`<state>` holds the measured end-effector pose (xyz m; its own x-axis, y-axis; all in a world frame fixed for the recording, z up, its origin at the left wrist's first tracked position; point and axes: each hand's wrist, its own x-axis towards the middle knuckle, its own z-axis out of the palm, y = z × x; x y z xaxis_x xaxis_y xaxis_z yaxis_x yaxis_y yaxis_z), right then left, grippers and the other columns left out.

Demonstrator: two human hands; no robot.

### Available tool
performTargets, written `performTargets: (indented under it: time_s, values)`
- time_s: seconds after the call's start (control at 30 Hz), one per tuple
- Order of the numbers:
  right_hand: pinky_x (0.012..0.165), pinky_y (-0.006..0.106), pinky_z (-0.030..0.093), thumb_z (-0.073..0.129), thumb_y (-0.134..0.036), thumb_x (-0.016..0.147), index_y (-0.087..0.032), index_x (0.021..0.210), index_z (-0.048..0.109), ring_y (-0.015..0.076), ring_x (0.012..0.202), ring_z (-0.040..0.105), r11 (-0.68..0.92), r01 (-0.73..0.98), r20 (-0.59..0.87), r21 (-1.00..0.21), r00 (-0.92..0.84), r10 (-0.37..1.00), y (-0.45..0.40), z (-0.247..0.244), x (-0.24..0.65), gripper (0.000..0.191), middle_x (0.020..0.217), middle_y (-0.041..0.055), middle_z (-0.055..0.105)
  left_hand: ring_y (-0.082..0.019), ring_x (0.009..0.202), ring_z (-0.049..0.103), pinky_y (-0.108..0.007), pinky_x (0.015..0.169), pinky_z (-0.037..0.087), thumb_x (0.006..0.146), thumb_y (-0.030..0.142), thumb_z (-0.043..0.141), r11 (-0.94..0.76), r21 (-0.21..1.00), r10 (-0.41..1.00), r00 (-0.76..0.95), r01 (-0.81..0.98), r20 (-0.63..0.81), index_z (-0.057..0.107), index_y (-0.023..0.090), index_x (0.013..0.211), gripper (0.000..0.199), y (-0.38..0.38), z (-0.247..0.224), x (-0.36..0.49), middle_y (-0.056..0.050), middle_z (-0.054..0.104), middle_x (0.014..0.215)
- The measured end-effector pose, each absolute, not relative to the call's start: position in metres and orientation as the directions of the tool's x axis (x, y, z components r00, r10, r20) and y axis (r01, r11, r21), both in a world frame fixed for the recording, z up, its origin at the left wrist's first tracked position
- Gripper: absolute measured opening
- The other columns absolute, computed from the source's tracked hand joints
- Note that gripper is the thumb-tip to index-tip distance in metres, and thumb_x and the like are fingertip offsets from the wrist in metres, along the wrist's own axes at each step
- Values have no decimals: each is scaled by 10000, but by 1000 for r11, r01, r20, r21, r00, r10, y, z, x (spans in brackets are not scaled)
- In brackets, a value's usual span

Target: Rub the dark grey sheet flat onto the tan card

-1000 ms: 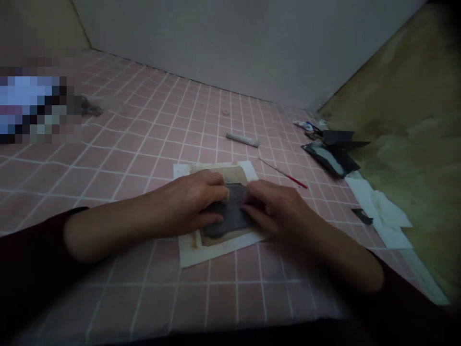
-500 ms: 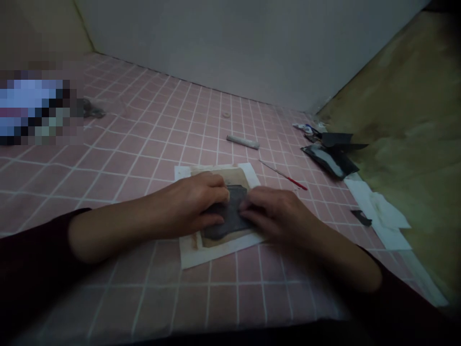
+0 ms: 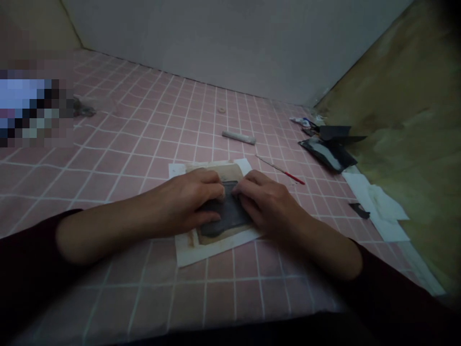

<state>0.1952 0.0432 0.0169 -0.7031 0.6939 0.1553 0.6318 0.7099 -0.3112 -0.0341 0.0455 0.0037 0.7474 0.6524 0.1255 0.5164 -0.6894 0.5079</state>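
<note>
A dark grey, roughly rectangular sheet (image 3: 230, 211) lies on a brownish piece, with white paper (image 3: 187, 254) under both. My left hand (image 3: 196, 199) rests on the sheet's left side, its fingers curled; whatever is between them is too small to make out. From the right, my right hand (image 3: 261, 197) touches the sheet's upper right part with its fingers pinched together. Its fingertips hide what they hold, if anything. The two hands are close together but apart.
Beyond the paper lie a grey bar (image 3: 238, 138), a thin tool with a red handle (image 3: 295, 179) and a small ring (image 3: 221, 110). Black pouches (image 3: 329, 154), white paper (image 3: 382, 211) and a dark scrap (image 3: 359, 210) lie along the right. A pixelated area covers the far left.
My right hand has moved slightly left and up over the sheet, closer to my left hand. The whole view has shifted a little.
</note>
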Motion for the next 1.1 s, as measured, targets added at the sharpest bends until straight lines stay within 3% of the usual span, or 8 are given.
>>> performTargets:
  time_s: [0.2, 0.37, 0.53, 0.73, 0.9, 1.03, 1.1]
  values:
    - [716, 273, 459, 455, -112, 926, -166, 892, 587, 159, 833, 556, 721, 578, 113, -383, -745, 657, 30, 19, 198, 147, 958, 76, 561, -171, 933, 516, -302, 777, 422, 859, 229, 600, -684, 528, 645, 755, 503, 117, 573, 192, 936, 89, 46, 4, -35, -30, 537, 1019]
    - [715, 283, 449, 487, -123, 924, -171, 923, 599, 164, 811, 556, 716, 603, 168, -352, -712, 682, 40, 17, 201, 121, 899, 62, 580, -177, 940, 521, -305, 781, 423, 864, 244, 601, -680, 518, 653, 750, 519, 104, 577, 193, 955, 107, 45, 6, -35, -39, 544, 1032]
    - [665, 261, 410, 507, -106, 889, -177, 879, 550, 141, 737, 530, 708, 590, 44, -388, -755, 654, 37, 21, 202, 84, 851, 32, 561, -170, 931, 525, -295, 772, 422, 858, 233, 605, -681, 534, 642, 759, 501, 109, 573, 189, 939, 97, 45, 5, -35, -37, 544, 1029]
    - [640, 257, 359, 523, -98, 860, -187, 815, 473, 139, 700, 475, 701, 617, 203, -358, -681, 703, 42, 21, 197, 111, 772, 7, 519, -175, 931, 518, -299, 778, 422, 858, 243, 605, -696, 511, 643, 754, 504, 132, 580, 187, 953, 113, 46, 4, -35, -40, 543, 1019]
    - [612, 241, 346, 521, -77, 848, -183, 759, 486, 116, 652, 467, 676, 585, 0, -447, -756, 654, 38, 28, 199, 143, 742, -11, 510, -169, 925, 522, -290, 768, 425, 862, 243, 599, -695, 527, 632, 765, 489, 124, 577, 184, 929, 92, 47, 4, -34, -38, 546, 1020]
    - [681, 266, 378, 499, -92, 867, -170, 810, 540, 152, 762, 512, 694, 628, 164, -352, -688, 707, 42, 21, 197, 105, 826, 36, 535, -172, 912, 523, -293, 759, 426, 856, 244, 604, -699, 511, 642, 754, 500, 140, 583, 186, 949, 112, 46, 2, -35, -40, 545, 1009]
    - [686, 267, 382, 496, -104, 880, -172, 814, 546, 155, 776, 516, 703, 619, 163, -350, -699, 696, 42, 21, 197, 107, 839, 40, 541, -175, 909, 523, -296, 757, 426, 857, 251, 604, -699, 508, 645, 751, 504, 142, 584, 187, 946, 111, 46, 2, -36, -41, 546, 1002]
